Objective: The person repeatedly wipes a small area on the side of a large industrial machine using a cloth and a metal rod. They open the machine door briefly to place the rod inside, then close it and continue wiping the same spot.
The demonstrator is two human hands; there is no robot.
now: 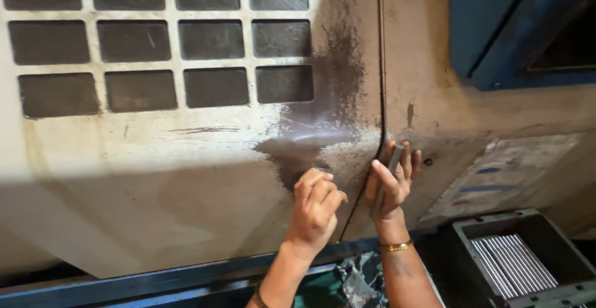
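My left hand [316,205] is curled into a loose fist against the worn, dark patch of a cream machine door [186,153]; I cannot tell whether anything is in it. My right hand [392,181] presses against the neighbouring cream panel [447,115] just right of the vertical door seam [380,97]. It holds a short grey metal rod [395,158] upright between thumb and fingers. A gold bangle sits on my right wrist.
The door has a grid of dark rectangular window openings [161,41] at upper left. A blue control housing [515,28] juts out at upper right. At lower right stands a dark bin [472,233] with several metal rods [512,264]. A blue rail [155,280] runs below.
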